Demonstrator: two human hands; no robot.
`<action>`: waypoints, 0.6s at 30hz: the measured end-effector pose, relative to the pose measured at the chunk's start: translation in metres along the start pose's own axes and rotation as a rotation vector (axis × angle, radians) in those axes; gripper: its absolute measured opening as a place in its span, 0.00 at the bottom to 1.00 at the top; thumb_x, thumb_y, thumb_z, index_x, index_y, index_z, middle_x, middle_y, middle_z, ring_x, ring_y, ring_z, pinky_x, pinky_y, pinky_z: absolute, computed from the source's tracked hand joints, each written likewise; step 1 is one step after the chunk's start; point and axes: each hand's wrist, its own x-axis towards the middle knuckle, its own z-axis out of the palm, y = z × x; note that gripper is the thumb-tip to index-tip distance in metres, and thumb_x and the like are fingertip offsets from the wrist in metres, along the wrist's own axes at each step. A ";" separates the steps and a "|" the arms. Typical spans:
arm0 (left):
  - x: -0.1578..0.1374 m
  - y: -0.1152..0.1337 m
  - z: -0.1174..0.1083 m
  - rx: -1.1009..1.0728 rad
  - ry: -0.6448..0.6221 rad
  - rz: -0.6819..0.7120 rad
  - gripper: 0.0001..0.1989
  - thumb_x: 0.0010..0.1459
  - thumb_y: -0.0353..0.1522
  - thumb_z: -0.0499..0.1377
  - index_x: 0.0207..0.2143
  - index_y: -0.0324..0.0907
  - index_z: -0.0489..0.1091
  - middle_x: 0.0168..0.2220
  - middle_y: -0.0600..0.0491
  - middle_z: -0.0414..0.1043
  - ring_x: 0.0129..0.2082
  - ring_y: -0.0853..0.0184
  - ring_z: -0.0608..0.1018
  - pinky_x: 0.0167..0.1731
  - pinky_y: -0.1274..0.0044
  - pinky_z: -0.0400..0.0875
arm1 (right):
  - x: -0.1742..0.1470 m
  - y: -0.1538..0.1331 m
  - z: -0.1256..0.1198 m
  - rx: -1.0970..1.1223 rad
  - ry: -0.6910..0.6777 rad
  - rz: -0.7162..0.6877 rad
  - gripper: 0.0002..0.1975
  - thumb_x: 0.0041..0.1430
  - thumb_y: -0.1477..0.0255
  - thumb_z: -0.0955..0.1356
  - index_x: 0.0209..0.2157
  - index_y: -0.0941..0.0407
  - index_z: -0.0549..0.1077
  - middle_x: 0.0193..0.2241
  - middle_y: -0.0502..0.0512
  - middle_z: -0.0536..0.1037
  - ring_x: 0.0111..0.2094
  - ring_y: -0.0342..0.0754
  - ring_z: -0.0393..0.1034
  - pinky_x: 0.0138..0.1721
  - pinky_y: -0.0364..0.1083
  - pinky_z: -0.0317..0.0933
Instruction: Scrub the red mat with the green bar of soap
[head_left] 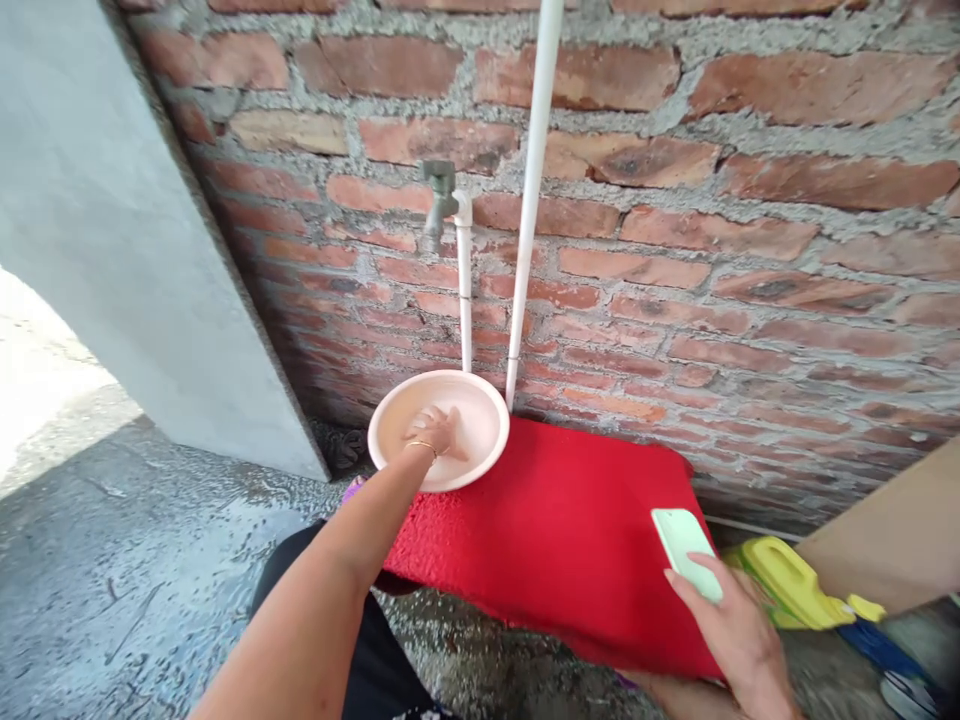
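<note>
My left hand [435, 432], with a thin bangle at its wrist, reaches down into a pale pink basin [380, 425]. Its fingers are spread near the bottom, and nothing shows in them. The basin stands at the left end of a low surface covered in red cloth [570, 510]. At the right end of the cloth, my right hand [739, 625] grips the lower end of a flat, pale green bar with rounded corners [681, 535]. Whether this is soap or a phone, I cannot tell.
A tap [437, 205] juts from the brick wall [637, 260] above the basin, beside white pipes [532, 170]. To the right stands a yellow jug [787, 580] by a tan panel [892, 530]. Wet floor [172, 590] and a grey pillar [150, 230] lie left.
</note>
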 end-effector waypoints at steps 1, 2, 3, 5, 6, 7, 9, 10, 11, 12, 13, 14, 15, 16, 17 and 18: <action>0.001 0.000 0.001 -0.017 0.012 0.010 0.61 0.42 0.52 0.68 0.72 0.51 0.39 0.73 0.35 0.30 0.66 0.25 0.41 0.48 0.34 0.56 | 0.009 -0.028 0.008 0.052 -0.037 -0.027 0.25 0.49 0.47 0.67 0.41 0.49 0.77 0.40 0.56 0.75 0.39 0.55 0.72 0.39 0.51 0.64; 0.002 0.000 0.002 -0.028 0.026 0.019 0.61 0.41 0.52 0.69 0.72 0.50 0.40 0.72 0.35 0.31 0.66 0.24 0.41 0.48 0.34 0.55 | 0.018 -0.058 0.017 0.104 -0.072 -0.063 0.25 0.49 0.47 0.67 0.42 0.48 0.77 0.42 0.55 0.75 0.39 0.54 0.72 0.39 0.50 0.64; 0.003 0.000 0.003 -0.029 0.034 0.019 0.62 0.40 0.52 0.69 0.72 0.50 0.40 0.72 0.34 0.31 0.66 0.24 0.41 0.47 0.34 0.55 | 0.027 -0.088 0.025 0.154 -0.100 -0.110 0.24 0.49 0.48 0.67 0.42 0.48 0.77 0.42 0.55 0.74 0.39 0.53 0.72 0.38 0.49 0.64; 0.005 -0.001 0.004 -0.017 0.038 0.016 0.66 0.37 0.51 0.71 0.72 0.52 0.39 0.72 0.34 0.30 0.66 0.23 0.40 0.46 0.32 0.54 | 0.042 -0.149 0.043 0.226 -0.139 -0.226 0.22 0.51 0.50 0.68 0.42 0.49 0.76 0.42 0.54 0.73 0.38 0.51 0.71 0.38 0.48 0.63; 0.006 -0.001 0.004 -0.013 0.029 0.017 0.67 0.35 0.51 0.72 0.72 0.53 0.37 0.72 0.34 0.29 0.66 0.23 0.40 0.46 0.32 0.54 | 0.048 -0.177 0.053 0.248 -0.159 -0.292 0.21 0.51 0.52 0.68 0.42 0.49 0.76 0.42 0.54 0.73 0.38 0.51 0.71 0.38 0.48 0.63; 0.007 -0.001 0.004 -0.015 0.018 0.024 0.68 0.34 0.50 0.72 0.72 0.53 0.36 0.73 0.35 0.29 0.66 0.23 0.40 0.46 0.32 0.54 | 0.054 -0.204 0.063 0.259 -0.178 -0.357 0.20 0.52 0.54 0.68 0.43 0.49 0.76 0.41 0.54 0.72 0.38 0.50 0.70 0.38 0.48 0.63; 0.008 -0.002 0.004 -0.032 0.004 0.043 0.69 0.33 0.50 0.73 0.72 0.54 0.36 0.73 0.35 0.28 0.66 0.24 0.40 0.46 0.32 0.54 | 0.063 -0.248 0.086 0.256 -0.208 -0.461 0.18 0.51 0.58 0.69 0.42 0.50 0.76 0.39 0.53 0.71 0.38 0.49 0.69 0.40 0.47 0.63; 0.009 -0.002 0.003 -0.043 -0.001 0.053 0.69 0.33 0.50 0.72 0.72 0.53 0.36 0.72 0.34 0.28 0.66 0.24 0.39 0.46 0.32 0.53 | 0.067 -0.266 0.097 0.254 -0.222 -0.497 0.17 0.51 0.60 0.69 0.42 0.50 0.77 0.38 0.53 0.70 0.38 0.49 0.69 0.41 0.47 0.62; 0.009 -0.002 0.003 -0.049 -0.006 0.059 0.69 0.33 0.51 0.72 0.72 0.53 0.36 0.72 0.34 0.28 0.66 0.23 0.39 0.46 0.31 0.53 | 0.071 -0.281 0.107 0.265 -0.236 -0.516 0.16 0.50 0.62 0.70 0.41 0.51 0.77 0.37 0.52 0.69 0.38 0.49 0.68 0.42 0.48 0.62; 0.009 -0.002 0.002 -0.049 -0.010 0.066 0.68 0.34 0.51 0.71 0.72 0.52 0.36 0.72 0.34 0.28 0.66 0.23 0.39 0.46 0.31 0.52 | 0.074 -0.292 0.117 0.289 -0.251 -0.517 0.15 0.49 0.63 0.71 0.40 0.51 0.77 0.36 0.52 0.69 0.37 0.49 0.68 0.43 0.48 0.61; 0.010 -0.002 0.002 -0.048 -0.016 0.070 0.68 0.35 0.52 0.70 0.72 0.51 0.35 0.72 0.34 0.27 0.66 0.22 0.38 0.46 0.31 0.52 | 0.076 -0.301 0.126 0.321 -0.266 -0.506 0.15 0.48 0.64 0.71 0.39 0.51 0.78 0.36 0.51 0.68 0.37 0.49 0.67 0.44 0.48 0.61; 0.010 -0.002 0.002 -0.051 -0.020 0.074 0.68 0.35 0.52 0.70 0.72 0.51 0.35 0.72 0.33 0.27 0.66 0.22 0.38 0.45 0.30 0.52 | 0.079 -0.308 0.134 0.355 -0.276 -0.489 0.14 0.46 0.65 0.72 0.38 0.51 0.78 0.35 0.51 0.68 0.37 0.49 0.67 0.45 0.48 0.60; 0.010 -0.002 0.002 -0.060 -0.022 0.079 0.68 0.35 0.53 0.70 0.72 0.51 0.35 0.72 0.33 0.27 0.66 0.22 0.38 0.46 0.31 0.52 | 0.080 -0.312 0.140 0.386 -0.283 -0.469 0.13 0.45 0.65 0.72 0.36 0.51 0.78 0.35 0.51 0.68 0.36 0.48 0.66 0.45 0.49 0.60; 0.011 -0.002 0.002 -0.074 -0.020 0.079 0.68 0.35 0.53 0.70 0.72 0.51 0.35 0.72 0.34 0.27 0.66 0.22 0.38 0.46 0.31 0.53 | 0.082 -0.315 0.145 0.412 -0.286 -0.448 0.13 0.44 0.66 0.73 0.35 0.52 0.78 0.34 0.51 0.68 0.36 0.48 0.66 0.45 0.49 0.59; 0.011 -0.003 0.002 -0.088 -0.014 0.075 0.69 0.34 0.53 0.70 0.72 0.51 0.36 0.72 0.34 0.27 0.66 0.23 0.38 0.47 0.32 0.52 | 0.083 -0.317 0.149 0.434 -0.289 -0.430 0.14 0.43 0.66 0.73 0.35 0.52 0.78 0.34 0.51 0.68 0.35 0.49 0.66 0.45 0.50 0.59; 0.011 -0.003 0.003 -0.099 -0.005 0.071 0.69 0.34 0.53 0.71 0.72 0.51 0.36 0.72 0.34 0.27 0.66 0.23 0.37 0.48 0.32 0.52 | 0.084 -0.318 0.151 0.455 -0.289 -0.412 0.14 0.42 0.65 0.73 0.35 0.52 0.78 0.34 0.51 0.69 0.36 0.49 0.66 0.45 0.50 0.59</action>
